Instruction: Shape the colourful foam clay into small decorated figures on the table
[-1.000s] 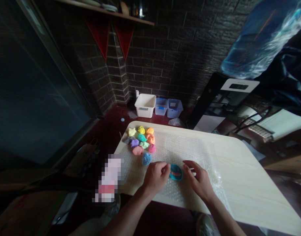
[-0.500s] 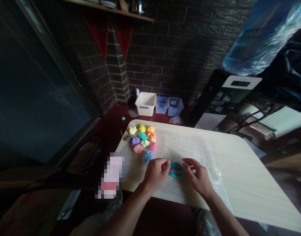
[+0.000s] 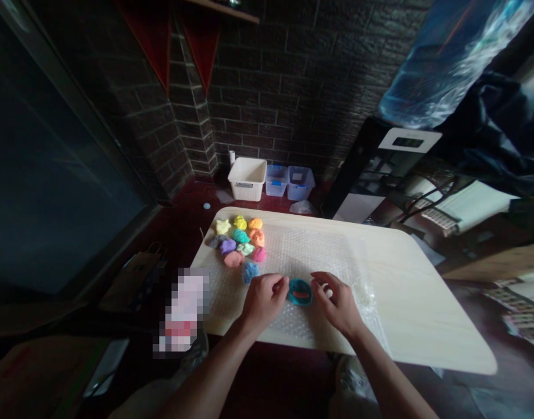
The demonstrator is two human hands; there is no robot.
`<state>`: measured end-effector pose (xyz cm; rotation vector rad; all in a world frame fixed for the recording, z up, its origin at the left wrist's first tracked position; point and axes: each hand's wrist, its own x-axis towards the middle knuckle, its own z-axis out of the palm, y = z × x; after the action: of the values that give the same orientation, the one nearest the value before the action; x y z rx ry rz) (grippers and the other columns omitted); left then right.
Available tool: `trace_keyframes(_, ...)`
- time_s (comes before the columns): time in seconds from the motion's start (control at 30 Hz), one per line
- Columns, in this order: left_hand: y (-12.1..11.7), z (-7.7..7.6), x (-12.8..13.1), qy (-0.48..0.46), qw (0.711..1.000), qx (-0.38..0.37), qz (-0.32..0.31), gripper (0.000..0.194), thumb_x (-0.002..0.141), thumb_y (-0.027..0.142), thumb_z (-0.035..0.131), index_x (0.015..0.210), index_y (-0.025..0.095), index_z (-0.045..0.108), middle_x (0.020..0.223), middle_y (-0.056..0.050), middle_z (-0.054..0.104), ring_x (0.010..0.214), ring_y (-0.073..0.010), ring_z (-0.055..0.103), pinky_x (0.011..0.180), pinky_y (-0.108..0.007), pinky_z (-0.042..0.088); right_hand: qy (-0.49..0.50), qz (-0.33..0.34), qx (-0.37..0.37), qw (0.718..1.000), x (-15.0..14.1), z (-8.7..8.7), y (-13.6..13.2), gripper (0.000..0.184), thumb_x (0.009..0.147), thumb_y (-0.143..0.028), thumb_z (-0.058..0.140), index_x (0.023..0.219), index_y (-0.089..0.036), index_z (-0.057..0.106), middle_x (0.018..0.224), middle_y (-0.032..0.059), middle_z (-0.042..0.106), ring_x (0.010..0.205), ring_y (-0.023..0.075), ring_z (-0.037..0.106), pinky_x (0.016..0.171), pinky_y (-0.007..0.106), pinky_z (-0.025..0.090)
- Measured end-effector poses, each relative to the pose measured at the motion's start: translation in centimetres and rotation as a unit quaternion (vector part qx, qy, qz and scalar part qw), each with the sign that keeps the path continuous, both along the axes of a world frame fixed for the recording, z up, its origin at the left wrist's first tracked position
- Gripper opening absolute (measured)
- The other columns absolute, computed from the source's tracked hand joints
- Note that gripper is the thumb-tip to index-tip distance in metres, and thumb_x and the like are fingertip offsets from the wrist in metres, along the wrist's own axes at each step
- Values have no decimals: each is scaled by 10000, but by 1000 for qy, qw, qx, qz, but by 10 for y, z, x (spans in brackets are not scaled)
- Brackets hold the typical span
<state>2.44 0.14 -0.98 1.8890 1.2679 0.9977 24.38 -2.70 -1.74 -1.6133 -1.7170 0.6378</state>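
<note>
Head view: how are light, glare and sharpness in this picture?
In the head view, the table is brighter than the dark brick wall, glare streaks the plastic-wrapped bottle, and a soft shadow lies on the bubble wrap beside the right hand; toward that view's right edge, things look stretched and blurred.

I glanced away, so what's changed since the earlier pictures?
Only the view visibly shifted: the table sits further left and higher in the picture. No new grip or release shows. The left hand and right hand stayed on either side of the blue disc, and the coloured lumps kept their arrangement.
</note>
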Motion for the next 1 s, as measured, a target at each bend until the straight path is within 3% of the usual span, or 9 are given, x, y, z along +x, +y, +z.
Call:
trace_keyframes(0.13, 1, -1, 0, 0, 1000, -18, 4, 434, 987, 391, 498, 649, 177, 668, 572, -29, 623, 551, -152, 543, 568, -261, 357, -37, 41, 20, 998, 4, 2, -1, 338, 941, -310, 574, 1235, -165, 658, 1085, 125, 764, 949, 265, 717, 819, 398, 582)
trace_keyframes(0.3, 2, -3, 1, 3, 1000, -23, 10, 437, 976, 401, 514, 623, 179, 646, 547, -11, 587, 528, -143, 527, 552, -255, 336, -88, 127, 70, 986, 1, 4, -4, 672, 820, -313, 757, 1430, -173, 510, 1329, 172, 667, 1203, 341, 620, 1010, 499, 525)
trace_keyframes(0.47, 2, -4, 2, 3, 1000, -24, 9, 428, 971, 384, 519, 612, 180, 629, 554, -13, 590, 532, -143, 530, 559, -255, 340, -126, 148, 78, 978, -4, -3, -4, 807, 792, -332, 827, 1488, -160, 456, 1330, 184, 654, 1191, 363, 602, 1032, 534, 502)
trace_keyframes(1.0, 1, -6, 2, 10, 1000, -25, 4, 435, 990, 373, 505, 623, 178, 634, 591, -31, 641, 562, -153, 562, 580, -267, 342, -103, 134, 77, 983, -2, -9, -1, 687, 827, -265, 789, 1453, -224, 508, 1282, 148, 700, 1114, 334, 671, 956, 502, 554)
